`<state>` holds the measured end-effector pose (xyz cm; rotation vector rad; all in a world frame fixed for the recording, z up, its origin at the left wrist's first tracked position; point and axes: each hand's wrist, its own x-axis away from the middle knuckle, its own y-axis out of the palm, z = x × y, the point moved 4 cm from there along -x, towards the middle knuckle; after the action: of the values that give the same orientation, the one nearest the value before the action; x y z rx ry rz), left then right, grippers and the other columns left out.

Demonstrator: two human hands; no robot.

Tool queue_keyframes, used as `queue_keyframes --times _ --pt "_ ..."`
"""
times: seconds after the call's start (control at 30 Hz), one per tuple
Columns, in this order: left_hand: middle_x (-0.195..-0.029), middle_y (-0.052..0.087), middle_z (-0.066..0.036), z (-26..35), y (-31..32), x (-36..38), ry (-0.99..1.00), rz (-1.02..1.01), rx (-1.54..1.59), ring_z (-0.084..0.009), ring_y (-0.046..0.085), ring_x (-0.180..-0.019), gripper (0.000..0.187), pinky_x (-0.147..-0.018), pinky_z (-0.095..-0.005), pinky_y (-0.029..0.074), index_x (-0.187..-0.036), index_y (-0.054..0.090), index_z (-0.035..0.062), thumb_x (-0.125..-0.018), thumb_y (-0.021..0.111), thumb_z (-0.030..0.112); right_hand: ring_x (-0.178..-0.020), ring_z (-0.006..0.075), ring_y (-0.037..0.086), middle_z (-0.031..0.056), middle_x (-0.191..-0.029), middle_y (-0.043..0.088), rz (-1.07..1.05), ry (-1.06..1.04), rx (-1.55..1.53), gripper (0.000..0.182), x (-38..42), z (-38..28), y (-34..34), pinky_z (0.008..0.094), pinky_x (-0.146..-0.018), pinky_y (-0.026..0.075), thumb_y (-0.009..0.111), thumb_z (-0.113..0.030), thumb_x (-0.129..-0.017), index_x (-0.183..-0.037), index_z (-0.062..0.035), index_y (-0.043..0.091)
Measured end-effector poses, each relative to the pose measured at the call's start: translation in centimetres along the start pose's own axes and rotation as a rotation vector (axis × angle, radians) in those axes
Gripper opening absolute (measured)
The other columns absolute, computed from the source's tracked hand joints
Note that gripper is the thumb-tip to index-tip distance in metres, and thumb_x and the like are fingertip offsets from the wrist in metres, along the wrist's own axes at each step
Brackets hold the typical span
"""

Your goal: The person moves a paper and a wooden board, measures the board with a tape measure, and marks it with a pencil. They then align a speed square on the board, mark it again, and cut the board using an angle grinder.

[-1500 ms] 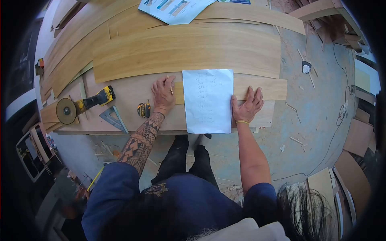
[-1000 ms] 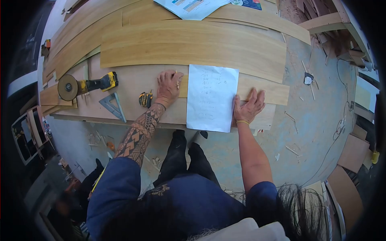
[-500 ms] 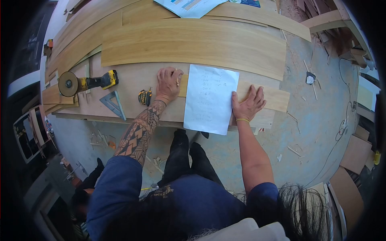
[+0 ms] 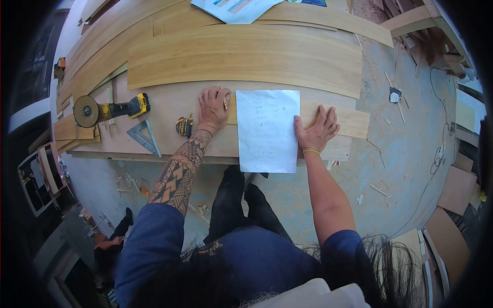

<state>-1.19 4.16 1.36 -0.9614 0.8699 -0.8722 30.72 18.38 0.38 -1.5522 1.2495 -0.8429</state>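
Handwritten sheet, face up, across a narrow board that shows to either side of it; cannot tell whether both ends belong to one piece. Lower edge of sheet overhangs the front of the tabletop. Short lines of writing down the page, too faint to read.

Right hand: just right of the sheet, fingers apart and spread on the board, thumb at the sheet's edge. Left hand: just left of the sheet, fingers curled, grip apparently clamped on a short pencil; contact partly hidden.

Judgement on the step, steadying and consulting the sheet: light thumb pressure suits the paper, firmer flat fingers the board. Overhanging edge could catch on clothing; sliding the page farther onto the wood would help. Pencil point best turned away from the writing. Lean so no shadow crosses the lines.

Farther left of the sheet, past the left hand: tape measure, then a triangular square, then an angle grinder with its disc exposed, well apart from both hands. Beyond the sheet: a wide board, then printed papers.
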Motion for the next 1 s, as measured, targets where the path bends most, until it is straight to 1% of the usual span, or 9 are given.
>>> queue_keyframes --times 0.3,0.4,0.47,0.7,0.77,1.0 --pt "-0.118 0.057 -0.012 -0.15 0.29 0.05 -0.006 0.027 0.003 -0.0346 0.052 -0.119 0.021 -0.112 -0.0526 0.035 -0.119 0.062 0.0148 -0.098 0.065 0.020 -0.157 0.0345 0.022 0.0145 -0.168 0.028 0.014 0.003 -0.003 0.098 -0.05 0.10 0.15 0.0606 -0.130 0.007 0.080 -0.064 -0.074 -0.152 -0.0171 0.047" --pt "-0.117 0.057 -0.012 -0.04 0.00 0.09 -0.011 0.035 0.022 -0.0348 0.052 -0.117 0.020 -0.111 -0.0522 0.036 -0.118 0.063 0.0146 -0.099 0.065 0.020 -0.157 0.0346 0.022 0.0145 -0.167 0.028 0.015 -0.012 0.007 0.098 -0.02 0.10 0.21 0.0605 -0.130 0.008 0.080 -0.064 -0.074 -0.152 -0.0169 0.047" --pt "-0.116 0.057 -0.010 -0.17 -0.02 0.00 -0.037 0.020 0.034 -0.0329 0.052 -0.119 0.016 -0.113 -0.0523 0.036 -0.113 0.064 0.0159 -0.099 0.064 0.023 -0.157 0.0345 0.022 0.0147 -0.167 0.029 0.020 -0.011 0.012 0.098 -0.04 0.02 0.20 0.0603 -0.130 0.007 0.080 -0.064 -0.074 -0.153 -0.0166 0.046" --pt "-0.115 0.057 -0.010 -0.24 -0.09 -0.02 -0.038 0.023 0.040 -0.0324 0.052 -0.118 0.015 -0.113 -0.0518 0.036 -0.113 0.065 0.0159 -0.099 0.063 0.023 -0.157 0.0342 0.022 0.0154 -0.166 0.029 0.018 -0.017 0.031 0.098 0.07 0.18 0.39 0.0599 -0.130 0.008 0.079 -0.065 -0.074 -0.153 -0.0160 0.046" --pt "-0.115 0.057 -0.011 -0.17 -0.19 0.02 -0.023 0.030 0.046 -0.0341 0.052 -0.117 0.016 -0.110 -0.0512 0.037 -0.114 0.065 0.0153 -0.099 0.064 0.020 -0.157 0.0342 0.022 0.0156 -0.166 0.029 0.020 -0.015 0.028 0.098 0.07 0.21 0.39 0.0600 -0.130 0.008 0.079 -0.065 -0.074 -0.152 -0.0157 0.046" --pt "-0.115 0.057 -0.011 -0.14 -0.37 -0.06 -0.038 0.028 0.050 -0.0342 0.052 -0.118 0.015 -0.110 -0.0509 0.037 -0.113 0.065 0.0155 -0.099 0.064 0.020 -0.157 0.0350 0.023 0.0161 -0.166 0.031 0.048 -0.034 0.025 0.098 0.06 0.24 0.51 0.0603 -0.129 0.009 0.079 -0.064 -0.074 -0.152 -0.0149 0.046"
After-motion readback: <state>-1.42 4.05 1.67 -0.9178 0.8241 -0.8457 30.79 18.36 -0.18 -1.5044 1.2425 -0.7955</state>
